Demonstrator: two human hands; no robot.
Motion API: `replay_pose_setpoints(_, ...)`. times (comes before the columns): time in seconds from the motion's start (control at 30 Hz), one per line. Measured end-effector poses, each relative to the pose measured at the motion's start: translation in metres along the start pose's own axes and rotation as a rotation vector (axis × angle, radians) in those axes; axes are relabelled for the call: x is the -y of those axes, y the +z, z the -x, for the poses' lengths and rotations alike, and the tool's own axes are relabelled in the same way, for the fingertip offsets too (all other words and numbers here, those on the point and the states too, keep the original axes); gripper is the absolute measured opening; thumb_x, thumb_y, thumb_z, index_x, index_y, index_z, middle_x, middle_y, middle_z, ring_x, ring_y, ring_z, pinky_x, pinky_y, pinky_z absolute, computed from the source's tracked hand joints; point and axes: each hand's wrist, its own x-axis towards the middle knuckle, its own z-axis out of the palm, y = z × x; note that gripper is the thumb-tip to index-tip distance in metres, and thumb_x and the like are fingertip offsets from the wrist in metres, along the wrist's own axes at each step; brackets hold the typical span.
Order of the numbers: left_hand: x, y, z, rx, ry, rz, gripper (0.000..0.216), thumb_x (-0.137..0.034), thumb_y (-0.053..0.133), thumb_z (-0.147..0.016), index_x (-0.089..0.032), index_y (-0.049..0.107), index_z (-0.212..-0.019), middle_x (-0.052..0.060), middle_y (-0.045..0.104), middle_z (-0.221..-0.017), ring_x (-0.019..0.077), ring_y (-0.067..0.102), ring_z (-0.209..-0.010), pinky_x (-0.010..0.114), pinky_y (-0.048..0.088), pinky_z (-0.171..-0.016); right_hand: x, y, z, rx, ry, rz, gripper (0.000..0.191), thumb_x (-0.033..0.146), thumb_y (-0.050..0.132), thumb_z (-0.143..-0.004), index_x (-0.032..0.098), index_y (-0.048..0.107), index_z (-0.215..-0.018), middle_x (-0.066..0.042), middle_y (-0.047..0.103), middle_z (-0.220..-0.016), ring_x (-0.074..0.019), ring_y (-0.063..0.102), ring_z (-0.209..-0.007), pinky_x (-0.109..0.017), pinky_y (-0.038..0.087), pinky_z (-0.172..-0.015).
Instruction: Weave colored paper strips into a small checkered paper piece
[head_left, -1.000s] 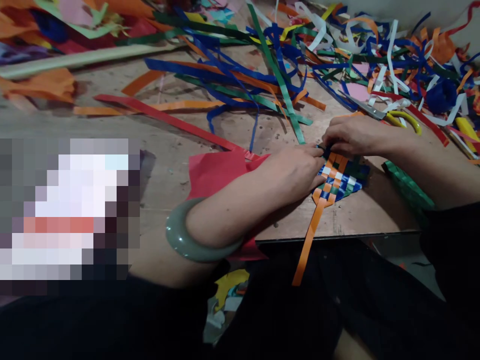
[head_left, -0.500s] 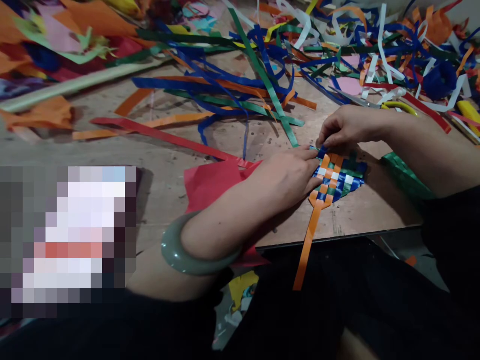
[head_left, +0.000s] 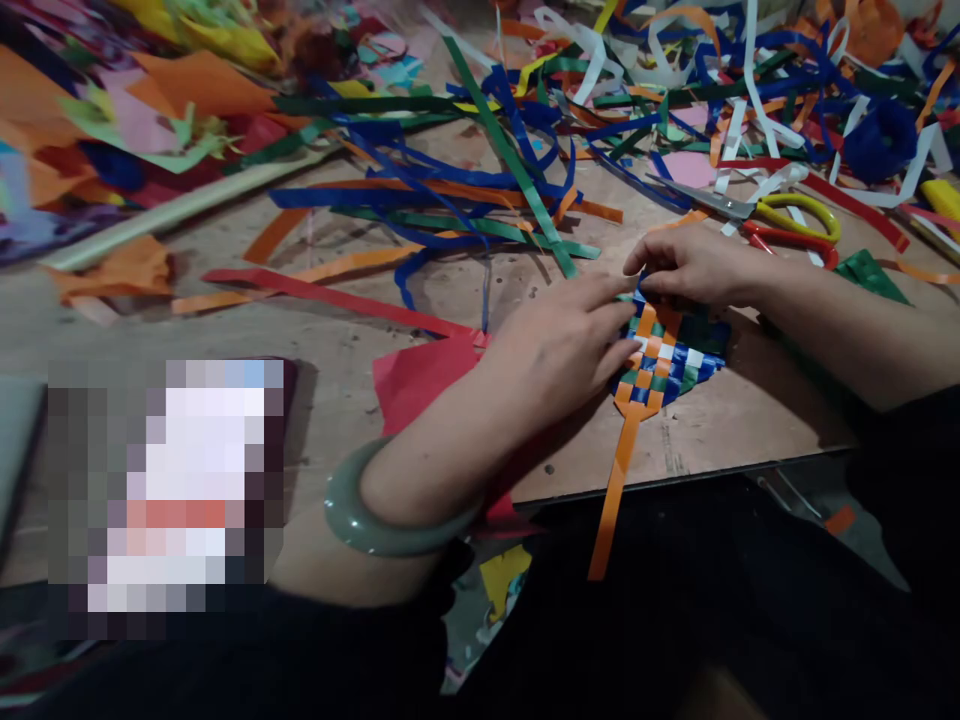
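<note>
A small woven mat (head_left: 667,362) of orange, blue, green and white strips lies near the table's front edge. One long orange strip (head_left: 615,490) trails from it over the edge. My left hand (head_left: 559,345), with a pale green bangle (head_left: 375,515) on the wrist, lies flat on the mat's left side, fingers stretched out. My right hand (head_left: 686,265) pinches the mat's top edge with fingers curled together.
Yellow and red handled scissors (head_left: 772,215) lie just behind my right hand. A red paper sheet (head_left: 420,375) sits under my left forearm. Loose coloured strips (head_left: 510,170) and paper scraps cover the back of the wooden table (head_left: 337,330). A blurred-out object (head_left: 172,480) is at left.
The view has shifted, so the scissors now show fully. My left fingers have spread flatter over the mat, and my right hand has shifted slightly along its top edge.
</note>
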Motion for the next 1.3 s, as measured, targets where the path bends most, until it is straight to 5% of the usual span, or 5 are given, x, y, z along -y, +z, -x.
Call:
replay_pose_setpoints(0.47,-0.015,0.007,0.010,-0.135,0.021,-0.102,0.086,-0.070,0.072,-0.084,-0.012,0.055,-0.145,0.024,0.061,-0.146,0.0399,0.060,-0.133,0.053,0.050,-0.110,-0.002,-0.008,0.027,-0.330,0.075,-0.601,0.018,0.017,0.062,-0.088,0.021,0.063,-0.105,0.001,0.067,-0.082,-0.0138,0.064,-0.070,-0.028,0.052,-0.062)
replay_pose_setpoints(0.67,-0.018,0.012,0.011,-0.220,0.012,-0.105,0.056,-0.023,0.061,-0.096,-0.012,0.049,-0.150,0.023,0.053,-0.157,0.0346,0.053,-0.145,0.048,0.051,-0.114,0.004,-0.010,0.034,-0.421,0.003,-0.685,0.015,0.019,0.060,-0.085,0.023,0.057,-0.099,0.000,0.066,-0.086,-0.0130,0.065,-0.072,-0.026,0.052,-0.061)
replay_pose_setpoints(0.83,-0.014,0.000,0.011,-0.391,-0.050,-0.001,0.036,-0.017,0.042,-0.097,-0.017,0.070,-0.120,0.011,0.080,-0.113,0.0238,0.076,-0.105,0.035,0.062,-0.090,0.015,-0.017,0.048,-0.474,-0.119,-0.482,0.018,0.032,0.061,-0.091,0.022,0.069,-0.104,-0.002,0.067,-0.085,-0.0141,0.063,-0.074,-0.027,0.052,-0.061)
replay_pose_setpoints(0.97,-0.014,-0.013,0.009,-0.376,-0.270,0.304,0.028,-0.032,0.049,-0.095,-0.019,0.068,-0.082,0.005,0.073,-0.072,0.0215,0.071,-0.068,0.034,0.060,-0.067,0.019,-0.031,0.057,-0.565,-0.189,-0.238,0.022,0.038,0.065,-0.092,0.022,0.074,-0.103,-0.005,0.072,-0.100,-0.0183,0.065,-0.092,-0.031,0.054,-0.076)
replay_pose_setpoints(1.3,-0.019,-0.008,-0.005,-0.237,-0.568,1.286,0.021,-0.034,0.068,-0.082,-0.019,0.069,-0.097,0.007,0.082,-0.099,0.0264,0.080,-0.092,0.042,0.067,-0.083,0.003,-0.021,0.054,-0.255,-0.080,-0.541,0.018,0.032,0.073,-0.081,0.021,0.071,-0.095,-0.003,0.073,-0.088,-0.0135,0.066,-0.073,-0.026,0.057,-0.064)
